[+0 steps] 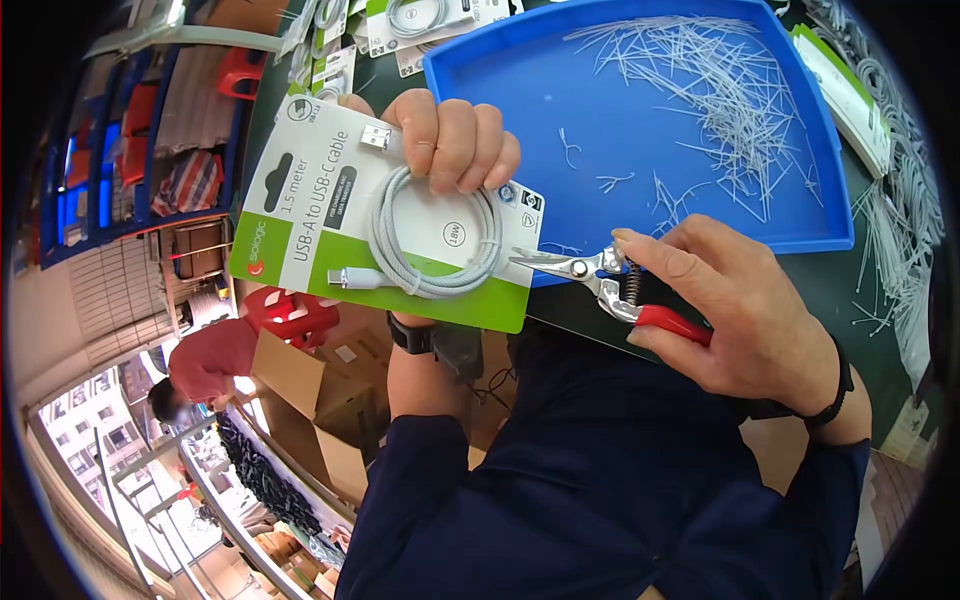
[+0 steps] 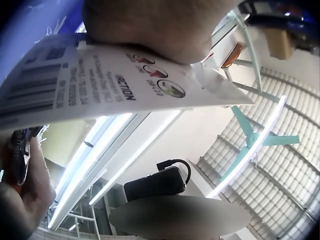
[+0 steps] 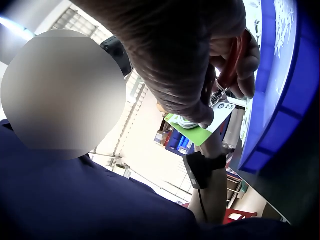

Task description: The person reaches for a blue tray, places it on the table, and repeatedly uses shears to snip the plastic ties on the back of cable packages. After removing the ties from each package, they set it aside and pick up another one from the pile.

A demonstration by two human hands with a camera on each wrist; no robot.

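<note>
My left hand [image 1: 455, 140] grips the top edge of a green and white card [image 1: 300, 215], fingers curled over its front. On the card lies a coiled grey cable [image 1: 385, 235], with a tie round the coil near its right side. In the left wrist view the card's printed back [image 2: 100, 85] shows under the hand [image 2: 150, 25]. My right hand [image 1: 745, 305] holds cutters [image 1: 610, 285] with a red handle; their slightly parted blades point at the coil's right side. In the right wrist view the red handle [image 3: 234, 62] sits in the hand [image 3: 175, 55].
A blue tray [image 1: 640, 235] behind the hands holds many thin white ties [image 1: 740, 110]. More carded cables [image 1: 400, 30] lie at the back left, and loose grey cables [image 1: 890, 200] at the right. A person in red [image 1: 210, 355] is at the far left near cardboard boxes [image 1: 320, 390].
</note>
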